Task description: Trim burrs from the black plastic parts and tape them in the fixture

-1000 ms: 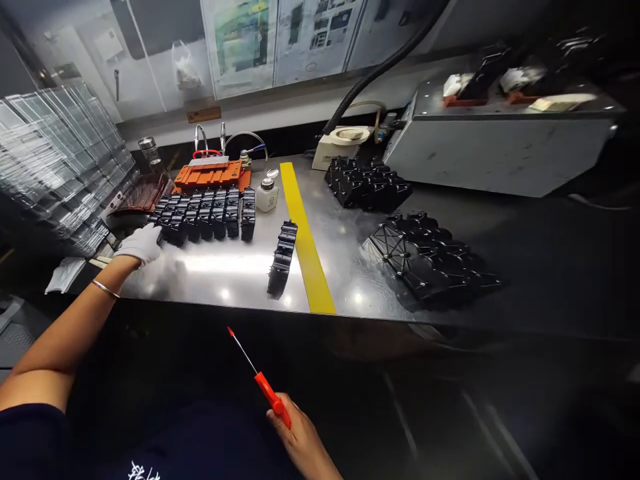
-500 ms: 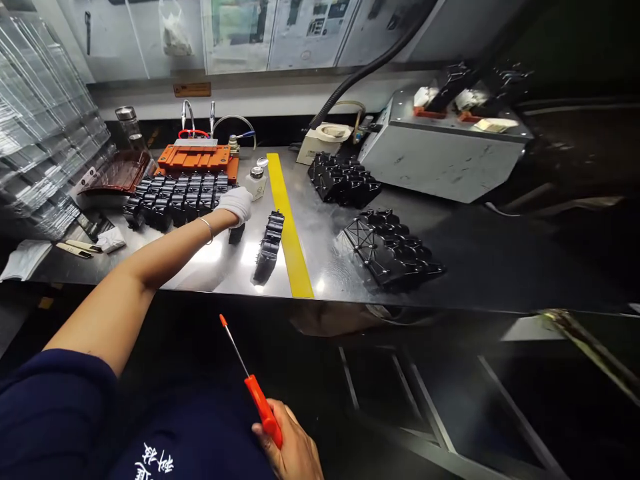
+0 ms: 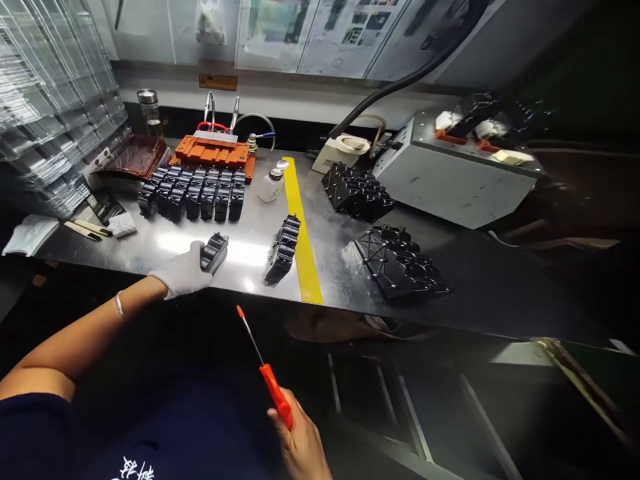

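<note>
My left hand (image 3: 183,272), in a white glove, grips a black ribbed plastic part (image 3: 215,252) just above the front of the metal bench (image 3: 245,283). Bare and low in the view, my right hand (image 3: 303,437) is closed around the red handle of a screwdriver (image 3: 274,390). Its thin shaft points up and away, with an orange-red tip. Another black plastic part (image 3: 283,250) stands alone beside the yellow strip (image 3: 303,237). Farther back on the left, several similar parts form a row (image 3: 193,193).
An orange fixture (image 3: 215,152) stands behind the row, beside a small dispenser bottle (image 3: 271,185). Right of the strip lie two groups of black parts (image 3: 357,190). A grey metal box (image 3: 455,177) is at the back right. Clear trays (image 3: 55,100) are stacked at far left.
My left hand has come back from the row toward the bench's front edge, bringing a black plastic part. My right hand still holds the screwdriver. The whole view has shifted slightly.
</note>
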The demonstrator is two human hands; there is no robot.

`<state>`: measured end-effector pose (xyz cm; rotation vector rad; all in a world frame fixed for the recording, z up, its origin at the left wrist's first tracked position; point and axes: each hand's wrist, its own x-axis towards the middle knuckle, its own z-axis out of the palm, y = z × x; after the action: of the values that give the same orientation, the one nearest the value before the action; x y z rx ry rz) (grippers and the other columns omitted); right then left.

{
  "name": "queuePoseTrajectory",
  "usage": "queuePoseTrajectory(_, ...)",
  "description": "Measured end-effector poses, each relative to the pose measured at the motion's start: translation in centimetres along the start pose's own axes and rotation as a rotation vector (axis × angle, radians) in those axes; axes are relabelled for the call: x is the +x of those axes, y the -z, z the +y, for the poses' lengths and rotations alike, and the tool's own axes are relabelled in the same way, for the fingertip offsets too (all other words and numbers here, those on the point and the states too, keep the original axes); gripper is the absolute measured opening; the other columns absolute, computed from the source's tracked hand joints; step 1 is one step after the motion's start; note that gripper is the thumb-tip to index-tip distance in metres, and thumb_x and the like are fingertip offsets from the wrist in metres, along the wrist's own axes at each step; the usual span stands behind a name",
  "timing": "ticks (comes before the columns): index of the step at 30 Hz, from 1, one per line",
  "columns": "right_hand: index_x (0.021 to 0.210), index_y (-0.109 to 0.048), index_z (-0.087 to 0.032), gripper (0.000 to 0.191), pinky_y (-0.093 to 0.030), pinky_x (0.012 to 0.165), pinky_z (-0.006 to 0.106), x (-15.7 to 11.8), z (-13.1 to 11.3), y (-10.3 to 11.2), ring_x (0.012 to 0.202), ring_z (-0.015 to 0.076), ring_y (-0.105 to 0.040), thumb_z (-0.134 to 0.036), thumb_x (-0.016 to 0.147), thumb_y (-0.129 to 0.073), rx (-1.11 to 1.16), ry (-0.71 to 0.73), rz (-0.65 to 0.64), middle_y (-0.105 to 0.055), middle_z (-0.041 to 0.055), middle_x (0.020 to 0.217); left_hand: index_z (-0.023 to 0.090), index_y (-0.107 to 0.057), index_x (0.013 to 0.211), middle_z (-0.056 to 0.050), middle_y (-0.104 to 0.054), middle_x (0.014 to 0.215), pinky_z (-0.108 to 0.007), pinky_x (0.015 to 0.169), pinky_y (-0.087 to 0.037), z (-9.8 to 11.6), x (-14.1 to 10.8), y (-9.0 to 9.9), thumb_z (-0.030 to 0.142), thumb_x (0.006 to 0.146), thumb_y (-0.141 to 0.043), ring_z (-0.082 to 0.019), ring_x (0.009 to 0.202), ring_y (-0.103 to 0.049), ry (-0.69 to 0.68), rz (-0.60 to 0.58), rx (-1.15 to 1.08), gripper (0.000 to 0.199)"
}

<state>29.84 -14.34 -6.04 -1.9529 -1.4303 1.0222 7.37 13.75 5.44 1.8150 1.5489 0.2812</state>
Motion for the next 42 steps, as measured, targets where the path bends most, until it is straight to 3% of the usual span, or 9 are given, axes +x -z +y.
queuePoseTrajectory(5,0.090,-0.065,-0.024,0.061,-0.043,0.059,0.026,3.0,0.0,0.7,0.062,0.0171,-0.057,-0.072,0.085,-0.027,-0.138,-0.042,-0.286,-0.059,-0.0004,0.068,0.025,-0.060,0.113,-0.004,-0.069,0.107,-0.037,0.089,-0.050,-10.9,-6.0,1.6,0.038,0.057,-0.080,-0.028,0.106,-0.062,0.169,-0.447,-0.458,0.060)
queuePoseTrajectory(10,0.075,-0.061,-0.024,0.057,-0.036,0.056,0.025,6.2,-4.6,-1.3,0.055,0.0151,-0.053,-0.067,0.089,-0.026,-0.291,0.205,-0.684,-0.055,-0.0017,0.059,0.017,-0.067,0.087,-0.005,-0.072,0.078,-0.028,0.069,-0.056,-18.5,-8.0,-1.0,0.050,0.072,-0.069,-0.018,0.070,-0.068,0.740,-0.348,-0.952,0.035)
queuePoseTrajectory(13,0.084,-0.060,-0.022,0.059,-0.037,0.058,0.027,8.2,-7.5,-2.9,0.061,0.0187,-0.059,-0.065,0.092,-0.021,-0.475,0.148,-0.558,-0.060,0.0020,0.065,0.017,-0.068,0.081,-0.004,-0.071,0.071,-0.026,0.065,-0.056,-20.8,-8.1,-2.3,0.048,0.078,-0.065,-0.016,0.061,-0.066,0.871,-0.318,-1.038,0.032)
queuePoseTrajectory(24,0.088,-0.064,-0.022,0.061,-0.039,0.062,0.028,10.0,-10.5,-3.8,0.065,0.0186,-0.062,-0.068,0.091,-0.023,-0.515,0.155,-0.586,-0.066,0.0029,0.070,0.016,-0.069,0.086,-0.007,-0.072,0.078,-0.032,0.067,-0.057,-22.7,-7.9,-0.6,0.061,0.076,-0.062,-0.019,0.067,-0.067,0.742,-0.332,-0.939,0.047)
queuePoseTrajectory(27,0.100,-0.064,-0.023,0.060,-0.041,0.066,0.029,10.0,-9.7,-3.6,0.072,0.0207,-0.065,-0.064,0.093,-0.021,-0.492,0.078,-0.506,-0.067,0.0029,0.073,0.018,-0.065,0.103,-0.007,-0.072,0.097,-0.033,0.078,-0.055,-23.0,-7.2,-0.5,0.055,0.075,-0.066,-0.022,0.085,-0.068,0.514,-0.204,-0.765,0.047)
queuePoseTrajectory(31,0.110,-0.064,-0.024,0.056,-0.041,0.064,0.028,9.8,-8.8,-3.0,0.070,0.0208,-0.065,-0.060,0.094,-0.024,-0.455,0.043,-0.518,-0.064,0.0011,0.068,0.022,-0.061,0.110,-0.008,-0.066,0.118,-0.043,0.101,-0.043,-22.9,-6.5,-0.7,0.032,0.070,-0.071,-0.029,0.118,-0.057,0.262,-0.008,-0.144,0.042)
queuePoseTrajectory(36,0.101,-0.067,-0.028,0.054,-0.040,0.059,0.026,9.9,-7.4,-2.7,0.063,0.0177,-0.062,-0.058,0.094,-0.022,-0.390,0.052,-0.523,-0.061,-0.0018,0.064,0.025,-0.065,0.097,-0.003,-0.061,0.129,-0.054,0.115,-0.015,-22.2,-7.2,-1.2,0.019,0.077,-0.057,-0.025,0.141,-0.030,-0.139,-0.165,0.091,0.022)
queuePoseTrajectory(39,0.098,-0.068,-0.028,0.053,-0.042,0.062,0.027,10.0,-6.7,-2.7,0.067,0.0179,-0.064,-0.056,0.094,-0.024,-0.392,0.024,-0.483,-0.065,-0.0019,0.068,0.022,-0.062,0.109,-0.007,-0.064,0.124,-0.048,0.108,-0.034,-21.8,-7.3,-1.0,0.035,0.070,-0.071,-0.029,0.128,-0.048,-0.041,-0.246,-0.195,0.042)
queuePoseTrajectory(42,0.104,-0.066,-0.028,0.051,-0.043,0.063,0.026,9.4,-6.8,-2.8,0.069,0.0177,-0.065,-0.055,0.095,-0.025,-0.386,0.037,-0.511,-0.067,-0.0016,0.071,0.017,-0.059,0.113,-0.011,-0.066,0.117,-0.039,0.093,-0.048,-21.3,-6.5,-1.2,0.052,0.065,-0.072,-0.028,0.110,-0.060,0.223,-0.132,-0.386,0.061)
